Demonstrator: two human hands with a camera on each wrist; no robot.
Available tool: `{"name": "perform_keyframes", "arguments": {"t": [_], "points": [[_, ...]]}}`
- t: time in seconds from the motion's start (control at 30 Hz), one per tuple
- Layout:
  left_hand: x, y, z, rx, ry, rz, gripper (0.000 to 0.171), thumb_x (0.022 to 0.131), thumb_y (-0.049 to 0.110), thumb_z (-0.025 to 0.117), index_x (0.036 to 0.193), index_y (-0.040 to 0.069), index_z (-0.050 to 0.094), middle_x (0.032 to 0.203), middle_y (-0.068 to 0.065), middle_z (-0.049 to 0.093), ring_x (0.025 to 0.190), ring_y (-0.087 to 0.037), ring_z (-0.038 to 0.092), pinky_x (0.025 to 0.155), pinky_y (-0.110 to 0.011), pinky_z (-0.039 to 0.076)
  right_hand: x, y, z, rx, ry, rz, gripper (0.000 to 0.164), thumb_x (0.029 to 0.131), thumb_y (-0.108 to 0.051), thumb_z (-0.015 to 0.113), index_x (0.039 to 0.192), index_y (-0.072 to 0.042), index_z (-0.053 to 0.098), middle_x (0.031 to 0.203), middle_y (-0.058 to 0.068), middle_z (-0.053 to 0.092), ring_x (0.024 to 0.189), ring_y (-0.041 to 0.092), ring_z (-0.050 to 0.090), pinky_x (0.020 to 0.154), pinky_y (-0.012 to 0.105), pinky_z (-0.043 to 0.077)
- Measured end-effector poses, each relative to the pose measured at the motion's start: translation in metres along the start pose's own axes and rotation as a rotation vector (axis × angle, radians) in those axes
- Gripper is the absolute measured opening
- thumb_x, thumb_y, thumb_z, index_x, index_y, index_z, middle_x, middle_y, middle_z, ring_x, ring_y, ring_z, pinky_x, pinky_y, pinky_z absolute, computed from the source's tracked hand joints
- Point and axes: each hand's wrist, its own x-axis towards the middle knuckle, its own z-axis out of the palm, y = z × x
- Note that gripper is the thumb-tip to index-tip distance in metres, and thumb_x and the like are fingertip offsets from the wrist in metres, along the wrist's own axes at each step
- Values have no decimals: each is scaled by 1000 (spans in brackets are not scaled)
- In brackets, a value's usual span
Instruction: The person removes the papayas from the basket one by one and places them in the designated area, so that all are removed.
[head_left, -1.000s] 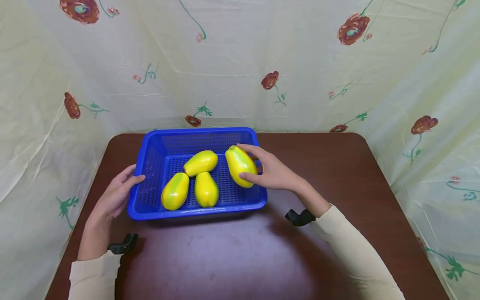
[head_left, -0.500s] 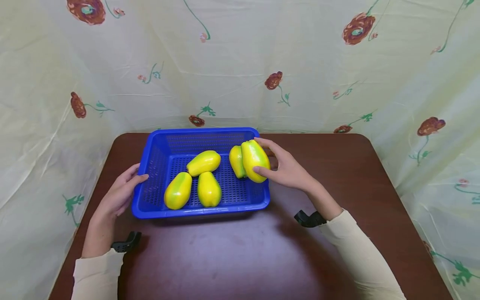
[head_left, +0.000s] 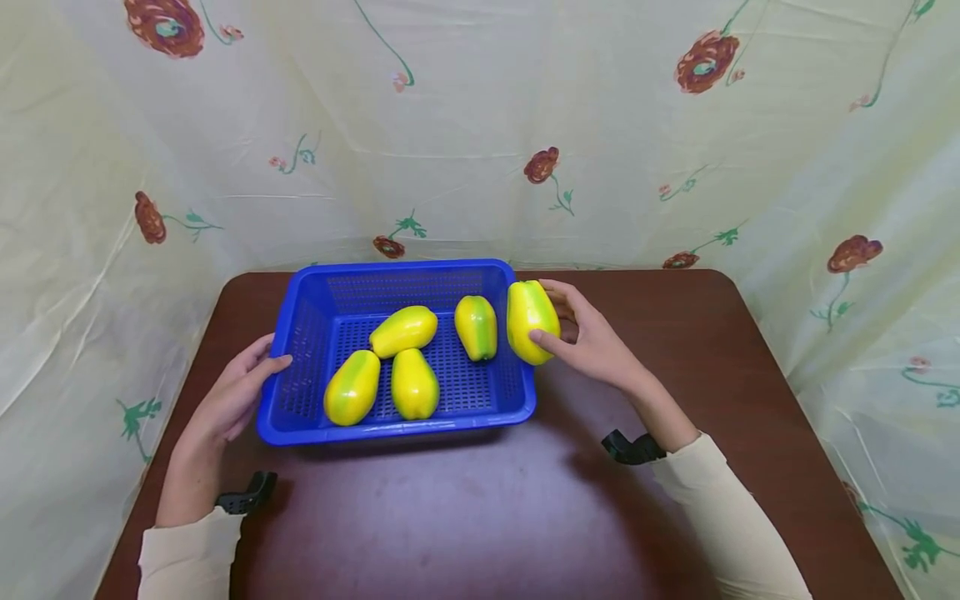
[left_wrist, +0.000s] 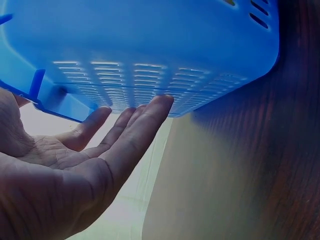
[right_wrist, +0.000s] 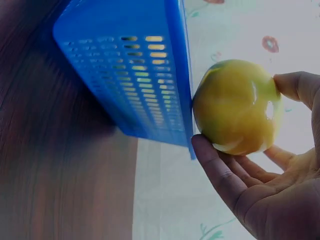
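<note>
My right hand [head_left: 588, 337] holds a yellow-green papaya [head_left: 531, 321] between thumb and fingers, over the right rim of the blue plastic basket [head_left: 397, 430]. In the right wrist view, the held papaya [right_wrist: 235, 107] is level with the basket's edge, fingertips underneath and thumb on the far side. Several more papayas lie on the basket's slotted floor, the nearest to my right hand being an upright-lying papaya [head_left: 476, 327]. At the basket's left end, my left hand [head_left: 236, 392] grips the rim, thumb over the top. Its fingers [left_wrist: 135, 135] lie along the outer wall in the left wrist view.
The basket sits on a dark brown table [head_left: 450, 517], toward its back edge. A pale flowered curtain [head_left: 465, 125] hangs behind and along both sides. A black wrist mount [head_left: 633, 447] sits on the right forearm, and a similar black mount [head_left: 247, 493] on the left.
My right hand has lifted the papaya from inside the basket's right end and moved it rightward to the rim, uncovering another papaya there. The left hand keeps its place on the basket.
</note>
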Motion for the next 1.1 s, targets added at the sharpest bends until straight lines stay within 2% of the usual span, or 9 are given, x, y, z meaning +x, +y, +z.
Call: {"name": "perform_keyframes", "arguments": {"t": [0.17,0.23,0.4,0.67,0.77,0.97,1.1], "points": [[2,3,0,-11,-6,-6,64,112,24,53,165,5,23,123,18,67,104,-3,74,83,-24,64,-3,6,-7,-2,37,-3,74,98,-17,76,161,-21,36,153,9,53,123,29,65,91,31,64],[1,3,1,14,2,-13,64,112,26,53,165,5,24,123,19,67,104,-3,74,83,-25,64,-4,9,-8,-15,45,5,75,98,-19,77,161,-21,37,153,8,53,121,29,64,90,33,64],[-3,1,4,46,14,-30,65,111,31,54,166,8,26,122,20,66,103,-3,74,83,-26,65,-11,20,-10,-64,71,35,74,98,-23,77,161,-25,38,149,9,56,116,28,64,87,31,64],[-5,0,1,-4,10,-25,56,111,27,54,161,13,34,121,19,69,102,-4,75,82,-26,65,-21,39,-7,-63,113,87,74,97,-27,78,161,-25,41,147,10,59,116,29,64,85,25,63],[-6,-1,0,-13,4,-28,52,111,26,54,159,14,36,121,18,69,102,-5,75,83,-27,65,-24,46,-5,-79,119,109,74,98,-27,78,161,-22,40,147,11,59,117,30,65,87,29,63],[-3,1,-2,-29,14,-15,48,111,26,54,156,16,41,121,18,70,103,-5,75,83,-26,65,-21,55,-3,-145,146,123,75,97,-28,78,160,-18,40,148,14,59,121,34,65,91,45,65],[-2,4,-2,-27,16,-14,48,111,26,54,156,17,41,121,18,69,102,-4,75,82,-26,65,-18,59,-1,-200,158,130,74,96,-29,78,158,-14,41,149,17,59,125,37,64,94,52,62]]}}
